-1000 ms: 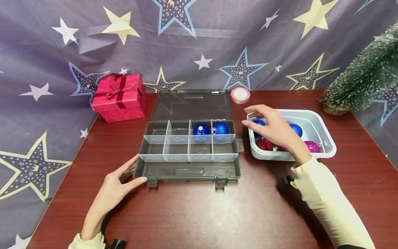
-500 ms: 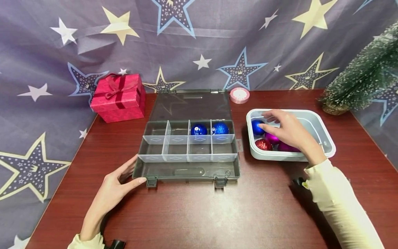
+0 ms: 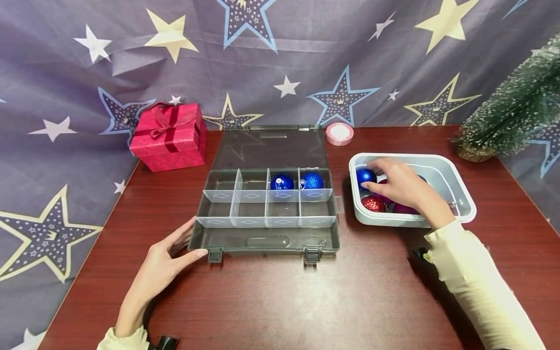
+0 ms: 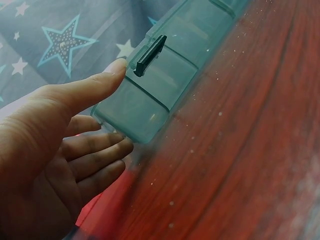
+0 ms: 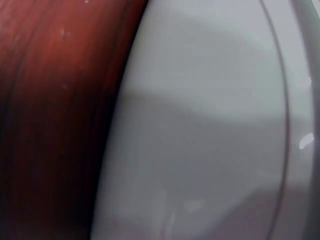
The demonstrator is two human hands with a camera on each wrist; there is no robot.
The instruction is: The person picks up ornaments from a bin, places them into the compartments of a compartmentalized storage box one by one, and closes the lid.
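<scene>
A grey see-through compartment box [image 3: 249, 236] lies with its lid [image 3: 271, 148] folded back. Two blue ball ornaments, one shiny [image 3: 282, 183] and one glittery [image 3: 312, 180], sit in its back-row compartments. My left hand [image 3: 162, 265] rests at the box's front left corner, thumb at the front edge, straight fingers along the side. Inside the white tub [image 3: 393, 221], my right hand [image 3: 402, 184] has thumb and fingers around a blue ball ornament [image 3: 364, 176] at the left end. The right wrist view shows only the tub's outer wall [image 5: 200, 115] and the tabletop.
Near the right hand in the tub lie a red textured ball [image 3: 373, 204] and a magenta ball [image 3: 403, 209], with others partly hidden. Behind stand a red gift box [image 3: 170, 141], a pink ribbon roll [image 3: 339, 133] and a small frosted tree [image 3: 512, 107].
My right hand has moved back from the tub's left rim over the balls, then lowered with thumb and fingers around the blue ball. The left hand stays at the box corner.
</scene>
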